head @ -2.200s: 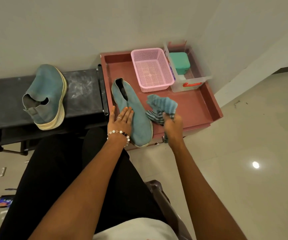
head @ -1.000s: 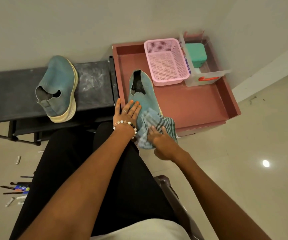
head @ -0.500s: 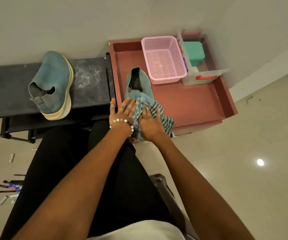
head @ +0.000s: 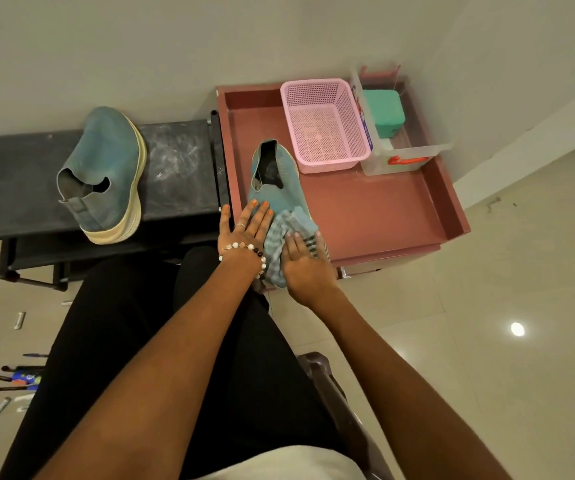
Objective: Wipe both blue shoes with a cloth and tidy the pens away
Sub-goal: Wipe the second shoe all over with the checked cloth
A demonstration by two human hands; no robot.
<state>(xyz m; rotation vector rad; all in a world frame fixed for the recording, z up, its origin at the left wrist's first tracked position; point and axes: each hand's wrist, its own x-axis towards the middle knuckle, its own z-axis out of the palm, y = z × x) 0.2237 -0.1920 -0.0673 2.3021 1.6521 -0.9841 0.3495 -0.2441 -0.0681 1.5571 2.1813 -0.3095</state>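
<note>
One blue shoe (head: 279,181) lies in the red tray (head: 383,216), toe towards me. My left hand (head: 244,230) rests flat on its left side, fingers spread, holding it steady. My right hand (head: 305,261) presses a striped blue cloth (head: 286,233) down on the shoe's toe. The other blue shoe (head: 106,174) lies tipped on its side on the black bench (head: 9,181) to the left. Several pens (head: 12,379) lie scattered on the floor at the lower left.
A pink mesh basket (head: 324,123) and a clear plastic box (head: 407,147) holding a green container (head: 383,112) stand at the back of the tray. My black-clad legs fill the foreground. A wall runs behind; pale tiled floor spreads to the right.
My right hand brought the cloth from the tray's middle onto the shoe's toe and keeps rubbing it there, moving slightly. My left hand has stayed on the shoe.
</note>
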